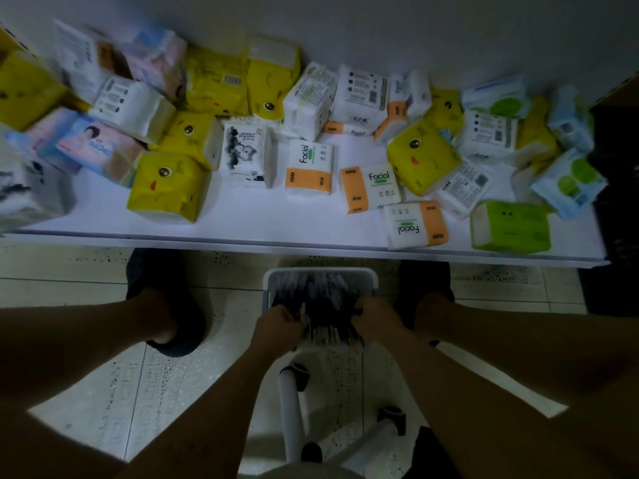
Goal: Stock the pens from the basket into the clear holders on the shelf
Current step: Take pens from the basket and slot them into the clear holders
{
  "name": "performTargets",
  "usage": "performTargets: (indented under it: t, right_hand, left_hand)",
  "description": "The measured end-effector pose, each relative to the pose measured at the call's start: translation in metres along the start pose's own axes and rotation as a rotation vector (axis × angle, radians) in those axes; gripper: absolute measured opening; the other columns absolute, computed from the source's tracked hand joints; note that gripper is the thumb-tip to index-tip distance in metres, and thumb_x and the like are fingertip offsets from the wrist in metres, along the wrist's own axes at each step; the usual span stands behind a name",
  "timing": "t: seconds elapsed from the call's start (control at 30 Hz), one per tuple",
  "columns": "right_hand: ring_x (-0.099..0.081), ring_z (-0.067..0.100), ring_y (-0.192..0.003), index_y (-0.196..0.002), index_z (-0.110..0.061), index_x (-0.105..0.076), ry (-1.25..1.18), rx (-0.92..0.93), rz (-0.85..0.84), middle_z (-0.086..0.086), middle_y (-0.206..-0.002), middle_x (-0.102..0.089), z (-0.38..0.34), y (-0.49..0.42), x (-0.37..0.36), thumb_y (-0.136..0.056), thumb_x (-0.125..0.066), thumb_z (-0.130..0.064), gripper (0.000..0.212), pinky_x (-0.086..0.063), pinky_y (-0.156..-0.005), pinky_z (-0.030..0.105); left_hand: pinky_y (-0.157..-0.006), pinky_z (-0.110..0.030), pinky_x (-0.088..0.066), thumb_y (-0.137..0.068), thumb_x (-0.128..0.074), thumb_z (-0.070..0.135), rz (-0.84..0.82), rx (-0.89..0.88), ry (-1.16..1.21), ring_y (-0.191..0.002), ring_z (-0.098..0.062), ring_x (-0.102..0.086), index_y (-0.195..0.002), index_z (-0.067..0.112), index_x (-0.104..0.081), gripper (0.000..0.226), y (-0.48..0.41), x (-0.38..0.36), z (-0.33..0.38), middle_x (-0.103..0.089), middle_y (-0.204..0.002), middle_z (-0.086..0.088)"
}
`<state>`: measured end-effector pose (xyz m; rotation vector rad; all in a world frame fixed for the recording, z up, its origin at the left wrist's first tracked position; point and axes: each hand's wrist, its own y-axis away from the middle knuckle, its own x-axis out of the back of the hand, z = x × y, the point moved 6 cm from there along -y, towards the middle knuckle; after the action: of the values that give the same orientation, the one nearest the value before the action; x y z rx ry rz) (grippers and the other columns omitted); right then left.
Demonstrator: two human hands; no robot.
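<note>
A white plastic basket (pixel 320 272) is being supported on a white stand (pixel 290 409) with tubular legs and black fittings, just in front of the shelf edge and lower than it. The basket is being filled nearly to its rim by a heap of dark pens (pixel 325 295), many of them lying lengthwise with pale tips towards the near side.

Both hands are being pushed into this heap. The left hand (pixel 278 326) is being held at the near left corner of the basket, its fingers curled tightly, and a bunch of pens is being gripped within them. The right hand (pixel 375 318) is being held at the near right side, its fingers likewise curled down into the pens, and a few dark barrels are being clutched between them. The light is dim, so how many pens are being held by each hand cannot be told.

Above the basket, a white shelf (pixel 276 219) is being crowded by scattered tissue packs: yellow packs with a cartoon face (pixel 166 184), orange-and-white packs marked "Facial" (pixel 308 171), a green pack (pixel 510 226) at the front right edge, and pink, blue and white ones further back. The speckled tile floor (pixel 86 271) is being stood on in dark slippers (pixel 166 305), one at each side of the basket.
</note>
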<state>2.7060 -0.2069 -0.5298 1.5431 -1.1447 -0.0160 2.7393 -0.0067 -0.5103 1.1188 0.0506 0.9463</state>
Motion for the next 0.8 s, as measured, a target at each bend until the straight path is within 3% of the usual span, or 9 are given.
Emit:
performTargets:
  t: [0.13,0.23,0.37,0.43,0.53,0.7,0.8]
  right_hand:
    - [-0.05,0.026,-0.079,-0.087,-0.004,-0.057,-0.002,0.031,-0.016,0.014,-0.083,-0.053,0.002,-0.006,0.002,-0.095,-0.047,-0.01,0.014,-0.042,-0.067,0.03]
    - [-0.053,0.027,-0.082,-0.106,0.008,-0.063,-0.002,0.027,-0.031,0.022,-0.102,-0.063,0.007,-0.012,-0.006,-0.096,-0.046,-0.007,0.025,-0.049,-0.077,0.035]
    - [-0.057,0.032,-0.098,-0.113,0.004,-0.063,0.022,0.029,-0.07,0.02,-0.112,-0.061,0.006,-0.019,-0.015,-0.095,-0.046,-0.008,0.027,-0.044,-0.075,0.026]
    - [-0.058,0.032,-0.097,-0.1,0.0,-0.064,0.05,0.006,-0.098,0.013,-0.098,-0.06,0.005,-0.022,-0.018,-0.095,-0.045,-0.01,0.022,-0.046,-0.078,0.029]
    - [-0.045,0.019,-0.063,-0.061,-0.011,-0.044,0.093,0.007,-0.122,0.004,-0.067,-0.041,0.003,-0.026,-0.024,-0.094,-0.045,-0.007,0.034,-0.041,-0.066,0.028]
    - [-0.052,0.026,-0.071,-0.066,-0.006,-0.054,0.105,0.027,-0.044,0.01,-0.069,-0.051,-0.006,-0.025,-0.016,-0.088,-0.052,-0.006,0.022,-0.046,-0.063,0.029]
    - [-0.048,0.022,-0.065,-0.065,-0.008,-0.052,0.12,0.03,-0.044,0.005,-0.066,-0.048,-0.01,-0.024,-0.011,-0.089,-0.053,-0.007,0.024,-0.039,-0.056,0.023]
  left_hand:
    - [-0.061,-0.032,-0.052,-0.089,-0.055,0.011,-0.021,0.007,0.141,-0.058,-0.023,-0.061,-0.079,0.011,-0.058,0.011,0.011,0.011,0.005,-0.067,-0.068,-0.016]
    - [-0.064,-0.033,-0.053,-0.093,-0.048,0.011,-0.063,0.041,0.206,-0.061,-0.022,-0.062,-0.089,0.009,-0.063,0.016,0.017,0.017,0.002,-0.067,-0.067,-0.014]
    - [-0.06,-0.027,-0.051,-0.1,-0.042,0.017,-0.068,0.092,0.291,-0.061,-0.018,-0.064,-0.102,0.003,-0.064,0.026,0.02,0.026,-0.007,-0.069,-0.067,-0.011]
    - [-0.06,-0.027,-0.05,-0.101,-0.04,0.016,-0.069,0.087,0.318,-0.063,-0.018,-0.066,-0.106,0.007,-0.064,0.026,0.02,0.03,-0.006,-0.07,-0.071,-0.011]
    - [-0.059,-0.027,-0.049,-0.1,-0.037,0.009,-0.087,0.095,0.346,-0.071,-0.02,-0.065,-0.113,0.01,-0.058,0.025,0.017,0.028,-0.002,-0.068,-0.079,-0.012]
    - [-0.061,-0.03,-0.051,-0.095,-0.041,0.003,-0.143,0.204,0.297,-0.073,-0.021,-0.06,-0.119,0.001,-0.049,0.026,0.01,0.011,-0.016,-0.06,-0.09,-0.014]
    - [-0.054,-0.027,-0.048,-0.098,-0.042,0.014,-0.151,0.238,0.266,-0.066,-0.017,-0.054,-0.121,-0.001,-0.047,0.028,0.01,0.002,-0.02,-0.055,-0.081,-0.01]
